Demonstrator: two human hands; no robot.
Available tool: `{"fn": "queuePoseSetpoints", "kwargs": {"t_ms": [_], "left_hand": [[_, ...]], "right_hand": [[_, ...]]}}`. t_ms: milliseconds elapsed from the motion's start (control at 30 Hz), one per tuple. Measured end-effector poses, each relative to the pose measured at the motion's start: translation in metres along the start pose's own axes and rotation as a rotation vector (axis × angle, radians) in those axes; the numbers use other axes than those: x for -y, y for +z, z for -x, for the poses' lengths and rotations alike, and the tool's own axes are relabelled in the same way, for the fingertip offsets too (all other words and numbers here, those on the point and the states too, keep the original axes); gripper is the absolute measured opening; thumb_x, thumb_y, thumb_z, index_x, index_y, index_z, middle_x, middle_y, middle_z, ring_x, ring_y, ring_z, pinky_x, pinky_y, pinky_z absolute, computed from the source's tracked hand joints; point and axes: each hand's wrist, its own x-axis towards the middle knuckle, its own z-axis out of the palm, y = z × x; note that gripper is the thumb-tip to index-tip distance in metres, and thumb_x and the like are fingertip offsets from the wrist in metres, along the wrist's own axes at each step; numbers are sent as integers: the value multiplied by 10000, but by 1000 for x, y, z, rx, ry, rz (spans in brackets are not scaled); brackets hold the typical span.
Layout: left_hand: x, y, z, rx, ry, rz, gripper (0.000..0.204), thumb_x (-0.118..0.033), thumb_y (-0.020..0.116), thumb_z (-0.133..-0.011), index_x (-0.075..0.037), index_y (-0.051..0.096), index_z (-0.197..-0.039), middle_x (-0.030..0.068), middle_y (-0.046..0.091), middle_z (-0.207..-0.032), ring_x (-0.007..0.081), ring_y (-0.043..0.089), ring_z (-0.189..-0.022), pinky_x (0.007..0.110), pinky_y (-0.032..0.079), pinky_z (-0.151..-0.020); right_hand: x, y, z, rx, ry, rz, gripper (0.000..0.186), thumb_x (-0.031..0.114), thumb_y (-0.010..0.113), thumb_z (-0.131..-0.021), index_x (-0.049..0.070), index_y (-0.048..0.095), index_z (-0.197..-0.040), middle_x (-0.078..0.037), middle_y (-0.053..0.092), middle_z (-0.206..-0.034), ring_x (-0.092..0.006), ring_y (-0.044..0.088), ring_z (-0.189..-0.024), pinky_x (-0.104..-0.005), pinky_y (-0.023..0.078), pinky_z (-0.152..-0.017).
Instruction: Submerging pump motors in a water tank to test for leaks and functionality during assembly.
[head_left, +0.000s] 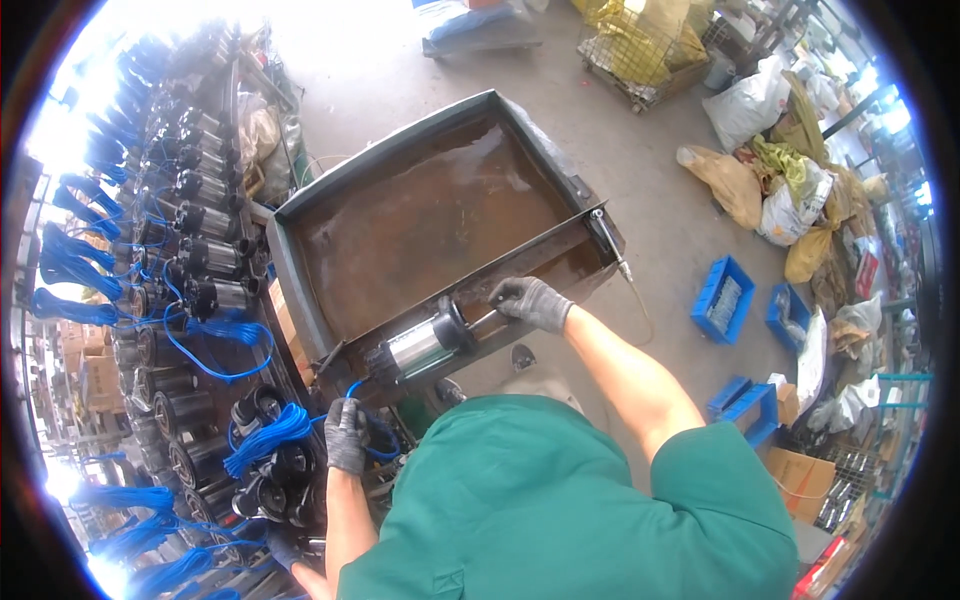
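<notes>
A pump-like motor unit (418, 347), with a silvery cylinder and black end caps, lies on its side along the near ledge of a tank (300, 285) of brown water. From its right end sticks a short metal rod (484, 321). My right hand (535, 303), in a dark grey glove, has its fingers curled around the rod's outer end. My left hand (347, 437), gloved too, is closed on the blue cable (355, 386) just below the unit's left end. Beside that hand, a coiled blue cable bundle (268, 440) rests on more black units.
Rows of similar motors (208, 220) with blue cables fill the left. An air gun (612, 245) on a hose hangs at the tank's right corner. Blue crates (723, 298) and sacks (750, 100) stand on the right. Another person's gloved hand (284, 545) shows at the lower left.
</notes>
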Motion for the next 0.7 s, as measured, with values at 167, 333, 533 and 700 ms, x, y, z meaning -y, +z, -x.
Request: {"fn": "queuePoseSetpoints", "kwargs": {"t_ms": [167,333,533,700], "left_hand": [[-58,30,28,3,253,-9,176,-266,683,-1090,-128,643,-990,-44,564,-722,54,479,-564,204,343,-504],[-126,66,72,225,283,-230,330,-403,715,-1065,-75,681,-1067,-11,623,-770,63,527,-689,242,390,-593],[-130,127,59,403,298,-299,288,-332,672,-1098,-45,689,-1099,2,668,-850,89,599,-792,266,490,-747],[-128,117,64,470,194,-400,266,-308,653,-1108,-52,689,-1172,13,707,-932,71,605,-807,254,519,-751]], "right_hand": [[5,-37,40,-453,-37,-219,174,29,703,-997,23,715,-1171,-57,730,-933,-153,718,-791,-304,637,-719],[-13,-102,47,-1039,-260,-651,134,18,681,-1026,92,684,-1138,-75,725,-914,-161,718,-702,-288,642,-615],[-59,-152,27,-1275,-73,-556,150,13,643,-1029,88,643,-1159,-100,707,-977,-177,717,-696,-316,643,-549],[-63,-149,55,-1273,-110,477,173,63,689,-964,13,706,-1129,-98,713,-1038,-198,657,-868,-321,532,-758]]}}
